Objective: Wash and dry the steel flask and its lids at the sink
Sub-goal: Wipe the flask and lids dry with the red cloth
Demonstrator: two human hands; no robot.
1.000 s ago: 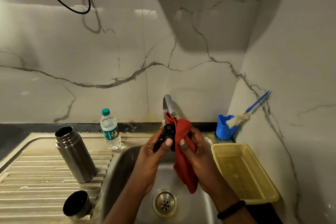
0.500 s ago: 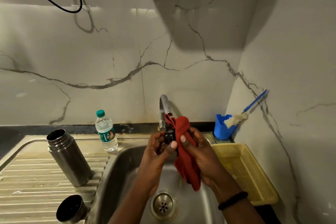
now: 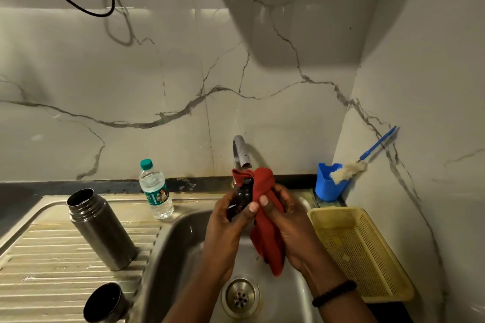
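Over the sink basin [image 3: 183, 238], my left hand [image 3: 225, 228] grips a small black inner lid [image 3: 242, 195] of the flask. My right hand [image 3: 286, 225] holds a red cloth [image 3: 265, 217] bunched against that lid, with the cloth's tail hanging down toward the drain. The open steel flask [image 3: 101, 228] stands upright on the ribbed drainboard to the left. A steel cup lid [image 3: 105, 304] sits near the front of the drainboard, open side up.
The tap [image 3: 241, 151] rises just behind my hands. A small water bottle [image 3: 156, 191] stands at the back edge. A blue holder [image 3: 328, 182] with a bottle brush [image 3: 351, 166] sits in the right corner, a yellow basket [image 3: 362, 252] beside the sink. The drain [image 3: 240, 296] lies below.
My hands have turned the black lid slightly inside the red cloth, which is bunched higher over the lid now. The flask and cup lid stay in place.
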